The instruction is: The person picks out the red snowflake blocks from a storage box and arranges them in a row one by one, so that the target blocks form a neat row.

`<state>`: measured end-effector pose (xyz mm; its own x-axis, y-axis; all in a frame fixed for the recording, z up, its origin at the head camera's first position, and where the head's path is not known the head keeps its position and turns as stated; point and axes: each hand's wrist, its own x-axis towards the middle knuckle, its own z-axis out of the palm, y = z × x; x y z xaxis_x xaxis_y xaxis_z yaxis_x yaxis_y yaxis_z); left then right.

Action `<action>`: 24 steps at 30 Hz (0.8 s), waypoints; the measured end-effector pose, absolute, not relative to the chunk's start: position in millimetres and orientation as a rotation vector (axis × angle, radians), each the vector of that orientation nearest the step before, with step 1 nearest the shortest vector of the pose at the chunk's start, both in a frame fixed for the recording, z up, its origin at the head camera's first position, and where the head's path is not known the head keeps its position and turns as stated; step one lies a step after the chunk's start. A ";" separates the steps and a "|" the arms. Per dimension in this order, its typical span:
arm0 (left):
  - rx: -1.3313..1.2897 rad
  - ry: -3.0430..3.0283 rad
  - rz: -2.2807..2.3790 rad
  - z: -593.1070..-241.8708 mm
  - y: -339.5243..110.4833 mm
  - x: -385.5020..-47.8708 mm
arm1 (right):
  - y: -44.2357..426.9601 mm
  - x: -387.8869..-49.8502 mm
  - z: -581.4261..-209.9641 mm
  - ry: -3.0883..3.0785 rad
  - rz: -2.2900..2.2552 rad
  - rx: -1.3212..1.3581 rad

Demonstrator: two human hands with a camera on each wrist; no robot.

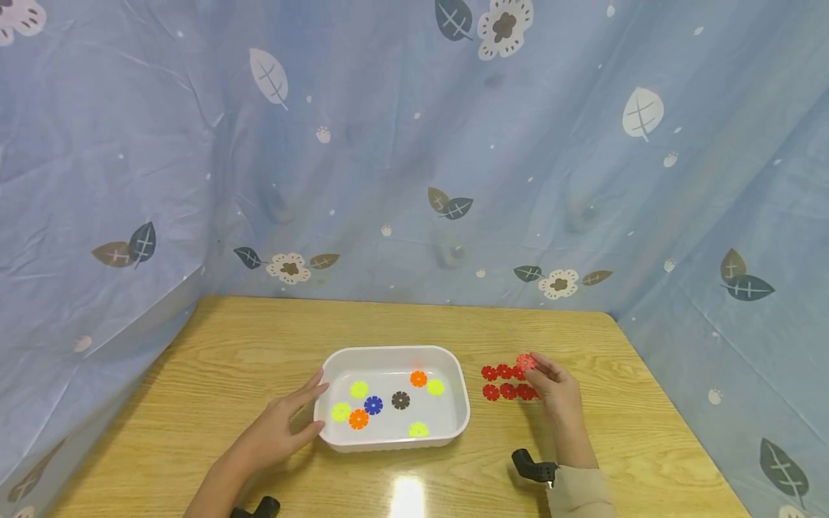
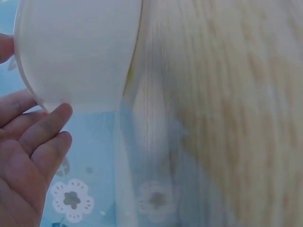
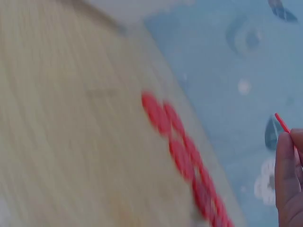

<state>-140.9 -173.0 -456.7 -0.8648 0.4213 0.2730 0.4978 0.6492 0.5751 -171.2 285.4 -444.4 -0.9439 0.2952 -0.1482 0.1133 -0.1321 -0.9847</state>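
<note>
My right hand point(image 1: 558, 392) pinches a red snowflake disc point(image 1: 525, 362) between thumb and fingertips, raised above the table. Beneath it, more red snowflake discs point(image 1: 491, 392) lie flat in two rows. In the right wrist view the held disc point(image 3: 282, 123) shows edge-on. My left hand point(image 1: 277, 434) rests against the left end of a white plastic tray point(image 1: 393, 444), its fingers loosely extended. The left wrist view has fingertips point(image 2: 60, 113) touching the tray's outer wall. Several yellow discs point(image 1: 359, 389), two orange discs point(image 1: 358, 419), a blue disc point(image 1: 373, 405) and a dark brown disc point(image 1: 401, 400) lie in the tray.
The wooden table point(image 1: 259, 338) has a patterned blue cloth point(image 1: 388, 144) hanging behind it and at both sides. Black camera mounts point(image 1: 534, 467) sit at both wrists. Light glares off the table's front.
</note>
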 end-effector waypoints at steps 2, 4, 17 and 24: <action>-0.770 -2.745 -1.013 -456.7 -173.3 -140.7 | 297.4 -168.3 -448.6 -1.968 2.225 -0.502; -0.771 -2.743 -1.011 -456.9 -173.3 -140.7 | 307.8 -166.3 -452.3 -1.927 2.235 -0.536; -0.766 -2.749 -1.025 -456.4 -171.9 -140.4 | 340.8 -159.7 -474.5 -1.930 2.081 -0.727; -0.757 -2.757 -1.036 -456.3 -173.0 -140.4 | 342.1 -160.6 -480.4 -2.236 1.766 -0.763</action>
<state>-140.4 -173.0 -456.3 -0.8714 0.4160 0.2598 0.4842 0.6449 0.5914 -160.6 342.1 -480.4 -0.8491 0.5026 -0.1625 0.2745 0.1571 -0.9487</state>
